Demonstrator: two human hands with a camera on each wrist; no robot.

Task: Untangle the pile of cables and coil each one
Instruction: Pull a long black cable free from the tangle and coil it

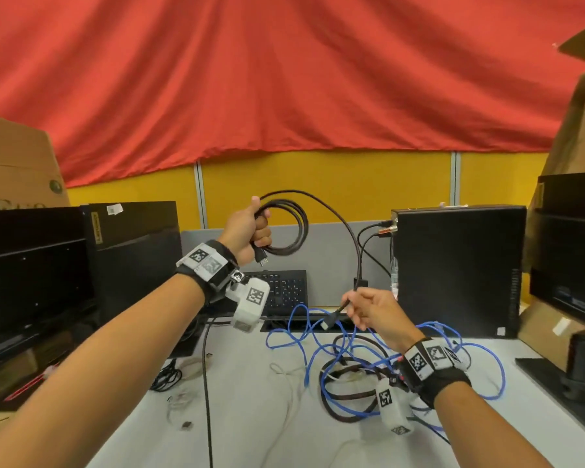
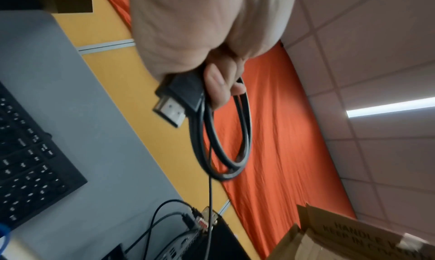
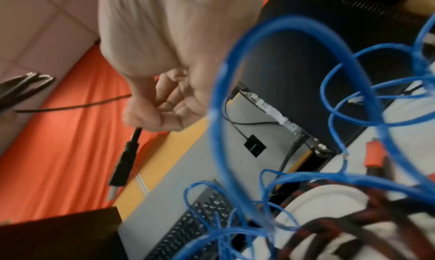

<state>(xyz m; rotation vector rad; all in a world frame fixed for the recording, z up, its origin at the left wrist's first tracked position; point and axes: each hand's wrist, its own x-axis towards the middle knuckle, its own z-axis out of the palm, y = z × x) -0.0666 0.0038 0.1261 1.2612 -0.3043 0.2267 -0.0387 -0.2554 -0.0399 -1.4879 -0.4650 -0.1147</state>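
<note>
The left hand (image 1: 250, 231) grips a nearly coiled thin black cable (image 1: 293, 224), the right hand (image 1: 374, 310) pinches its free end, while the blue and braided cables (image 1: 352, 373) remain tangled on the white desk (image 1: 250, 417).

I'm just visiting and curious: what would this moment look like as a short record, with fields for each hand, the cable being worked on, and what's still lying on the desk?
left hand: raised, gripping the coiled loops of the black cable, one plug sticking out below the fist
right hand: pinching the same cable just behind its other plug
cable state: mostly coiled, one loose stretch arcing between the hands
still tangled: blue cable and dark braided cable piled on the desk
background: keyboard, computer tower
</note>
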